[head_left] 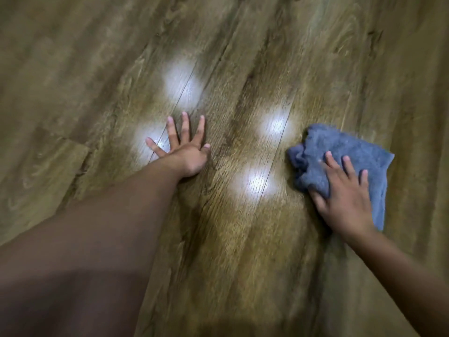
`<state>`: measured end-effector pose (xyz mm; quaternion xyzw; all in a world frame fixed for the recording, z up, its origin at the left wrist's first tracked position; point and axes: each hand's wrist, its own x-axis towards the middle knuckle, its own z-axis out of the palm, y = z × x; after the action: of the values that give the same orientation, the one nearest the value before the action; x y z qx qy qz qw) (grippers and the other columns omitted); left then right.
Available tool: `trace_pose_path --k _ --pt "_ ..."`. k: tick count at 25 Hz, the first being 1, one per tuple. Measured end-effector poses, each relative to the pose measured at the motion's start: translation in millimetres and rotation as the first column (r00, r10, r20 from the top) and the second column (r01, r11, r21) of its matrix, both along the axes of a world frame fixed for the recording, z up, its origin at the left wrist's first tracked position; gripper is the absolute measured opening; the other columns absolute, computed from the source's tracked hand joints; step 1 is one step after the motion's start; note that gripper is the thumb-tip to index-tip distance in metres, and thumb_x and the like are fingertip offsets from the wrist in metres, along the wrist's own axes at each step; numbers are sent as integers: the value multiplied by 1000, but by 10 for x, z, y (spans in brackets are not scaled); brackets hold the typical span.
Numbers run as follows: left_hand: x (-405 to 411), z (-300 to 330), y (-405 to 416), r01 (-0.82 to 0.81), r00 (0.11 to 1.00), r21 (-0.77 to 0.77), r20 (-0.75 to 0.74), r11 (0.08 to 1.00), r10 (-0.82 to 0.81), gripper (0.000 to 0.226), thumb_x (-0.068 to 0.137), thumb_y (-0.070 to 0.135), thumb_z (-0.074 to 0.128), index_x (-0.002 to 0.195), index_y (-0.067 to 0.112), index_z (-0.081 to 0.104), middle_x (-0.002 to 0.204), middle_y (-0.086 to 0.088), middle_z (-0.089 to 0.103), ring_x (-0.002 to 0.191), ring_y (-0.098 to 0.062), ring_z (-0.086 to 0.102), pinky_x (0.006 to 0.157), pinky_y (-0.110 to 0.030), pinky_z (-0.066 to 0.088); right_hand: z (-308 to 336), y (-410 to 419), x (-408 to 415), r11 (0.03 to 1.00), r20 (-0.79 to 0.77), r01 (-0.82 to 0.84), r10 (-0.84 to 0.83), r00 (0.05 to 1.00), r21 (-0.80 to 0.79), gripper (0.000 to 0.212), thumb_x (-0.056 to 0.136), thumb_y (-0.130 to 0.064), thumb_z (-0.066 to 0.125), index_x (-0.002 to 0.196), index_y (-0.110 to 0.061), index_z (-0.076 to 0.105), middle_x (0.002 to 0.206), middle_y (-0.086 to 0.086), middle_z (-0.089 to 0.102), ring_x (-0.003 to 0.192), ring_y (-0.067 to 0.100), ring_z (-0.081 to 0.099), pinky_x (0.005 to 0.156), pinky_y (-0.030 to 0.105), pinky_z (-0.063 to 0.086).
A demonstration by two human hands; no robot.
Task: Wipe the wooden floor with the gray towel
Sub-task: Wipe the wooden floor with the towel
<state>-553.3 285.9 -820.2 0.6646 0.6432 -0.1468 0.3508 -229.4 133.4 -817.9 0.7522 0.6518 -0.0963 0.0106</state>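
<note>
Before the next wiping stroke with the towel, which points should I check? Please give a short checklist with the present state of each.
1. Right hand lies flat on the gray towel, fingers spread: ok.
2. Towel lies on the wooden floor: ok.
3. Towel spread flat: not ok, it is bunched and folded at its left edge.
4. Left hand braces on the floor with fingers spread, apart from the towel: ok.
5. Floor between the hands holds no objects, only four bright light reflections: ok.
6. Floor dirty or wet: cannot tell.
</note>
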Motion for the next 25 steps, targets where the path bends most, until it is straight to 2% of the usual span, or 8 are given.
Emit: trace_pose_path --k 3,5,8,12,18,20,22,25 --pt "20 16 -7 9 1000 -2 -2 1000 -9 66 109 48 23 152 50 -27 155 10 -48 142 -25 -47 102 -80 -22 -72 746 -245 961 -95 271 -265 960 51 67 95 -47 55 153 -24 31 165 -7 22 153 34 8 116 70 3" --pt "25 4 -7 11 1000 8 -12 1000 -11 66 109 48 22 152 50 -27 155 10 -48 141 -25 -47 102 -80 -22 -74 1187 -570 935 -132 353 -345 929 41 69 96 -48 52 155 -23 28 166 -10 16 153 36 3 115 71 -2" --pt "32 -45 -8 5 1000 35 -15 999 -4 66 108 48 22 151 50 -28 155 10 -49 141 -25 -48 101 -81 -21 -55 1354 -1232 984 -99 174 -170 980 35 72 95 -46 52 157 -23 23 167 -10 10 153 35 -2 114 71 -8" --pt "19 -72 -38 -1 999 68 -32 998 3 65 108 47 23 154 51 -22 159 11 -43 144 -24 -44 100 -80 -20 3 726 -1584 985 -57 -165 162 985 -52 74 94 -44 50 158 -21 19 168 -7 6 153 33 -6 114 70 -7" --pt "47 -142 -16 -8 996 90 -93 996 16 64 106 55 25 155 52 -16 163 11 -36 149 -23 -36 102 -82 -15 40 -733 -705 976 48 -205 208 977 -69 80 69 -28 83 142 -10 53 156 6 41 144 41 33 105 78 26" --pt "96 -154 -88 -10 992 218 -117 976 36 63 104 52 27 159 46 -3 169 5 -23 154 -26 -26 104 -82 -14 40 -1108 -250 991 60 -87 93 994 -98 81 67 -20 85 141 -8 54 156 7 41 144 41 32 104 78 28" --pt "156 -166 -183 -21 997 432 -56 901 50 57 102 44 37 156 32 27 171 -6 4 157 -30 -7 108 -80 -11 63 -1322 203 993 68 58 -51 996 -107 82 69 -17 84 143 -9 50 159 4 34 146 39 28 105 76 28" --pt "783 -203 -143 104 985 558 56 824 -163 50 99 41 44 145 22 42 166 -10 21 157 -25 6 117 -70 -4 107 -1322 839 979 85 157 -147 985 -132 79 82 -48 64 151 -22 37 163 -5 19 152 31 17 115 70 17"
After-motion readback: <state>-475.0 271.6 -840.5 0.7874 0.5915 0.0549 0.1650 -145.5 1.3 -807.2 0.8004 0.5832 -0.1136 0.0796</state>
